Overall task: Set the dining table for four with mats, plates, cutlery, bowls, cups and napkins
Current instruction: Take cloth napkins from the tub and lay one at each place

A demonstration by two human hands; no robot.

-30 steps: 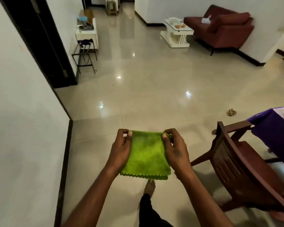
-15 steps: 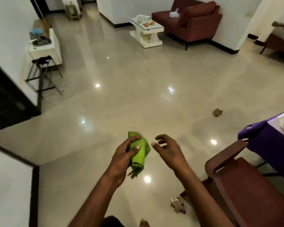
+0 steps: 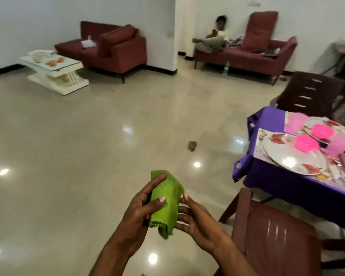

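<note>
While held above the tiled floor (image 3: 88, 156), the green napkin (image 3: 164, 204) is found folded into a narrow bundle betw. both hands. It is gripped by the left hand (image 3: 135, 218), thumb pressed across its front and fingers curled round its far side. The right hand (image 3: 195, 222) is seen w/ fingers bent against the napkin's right edge; whether it is pinched there cannot be told. To the right of the hands, a brown chair (image 3: 271, 236) is noted, and beyond it the table w/ purple cloth (image 3: 267, 176). Patterned mats, white plates (image 3: 291, 156) and pink bowls (image 3: 307, 143) are laid on it, approx. two settings in view. A small scrap (image 3: 192, 145) is noted on the floor ahead of the hands.
</note>
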